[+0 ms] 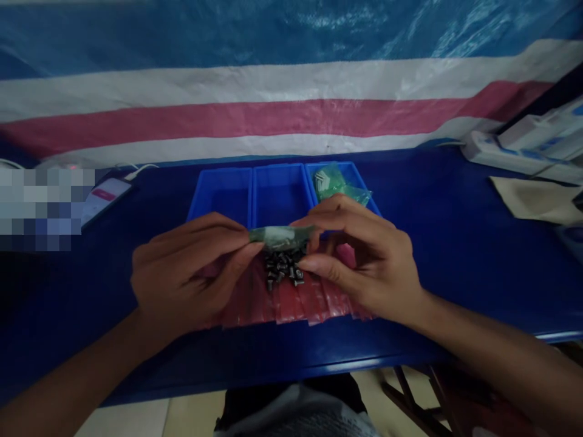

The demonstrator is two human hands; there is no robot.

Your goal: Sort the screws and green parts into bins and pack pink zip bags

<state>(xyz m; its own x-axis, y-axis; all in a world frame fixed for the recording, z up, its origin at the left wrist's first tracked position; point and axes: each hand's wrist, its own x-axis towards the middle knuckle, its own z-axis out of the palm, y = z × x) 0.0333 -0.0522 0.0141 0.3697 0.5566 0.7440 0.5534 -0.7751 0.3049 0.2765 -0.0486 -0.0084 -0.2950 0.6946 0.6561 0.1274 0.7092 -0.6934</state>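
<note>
Fingers (218,235) of both hands are closed on a small green-tinted plastic bag (280,237), the left hand (191,270) pinching one end and the right hand (364,261) the other, so the bag is held level in the air between them. Just below it lies a heap of dark metal screws (282,270) on a fanned stack of red plastic bags (291,303). Behind stand three blue plastic bins (279,194) side by side, the rightmost holding a bundle of green bags (334,184). All of this sits on a blue table (432,255), which also carries a smartphone (107,199) at the left and, at the right, a white power strip (501,152) and a beige cloth (537,197). A striped blue, white and pink tarpaulin (273,115) hangs behind the table, and floor tiles (122,420) show below its edge.
</note>
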